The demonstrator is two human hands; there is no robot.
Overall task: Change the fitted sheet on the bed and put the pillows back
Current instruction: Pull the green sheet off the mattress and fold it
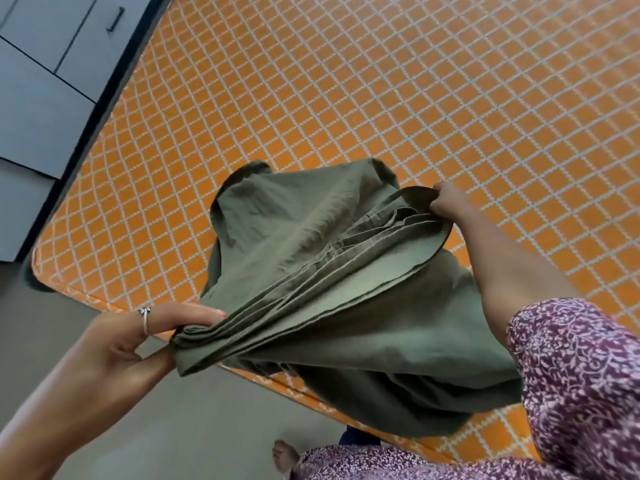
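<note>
Left hand (138, 337) pinches folded sheet (311, 271) by near corner; right hand (446, 202) grips far edge, above bare mattress (450, 98). Step: unfolding. Next likely needs shaking it open, finding an elastic corner.

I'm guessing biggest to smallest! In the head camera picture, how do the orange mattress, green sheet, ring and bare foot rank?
1. orange mattress
2. green sheet
3. bare foot
4. ring
</note>
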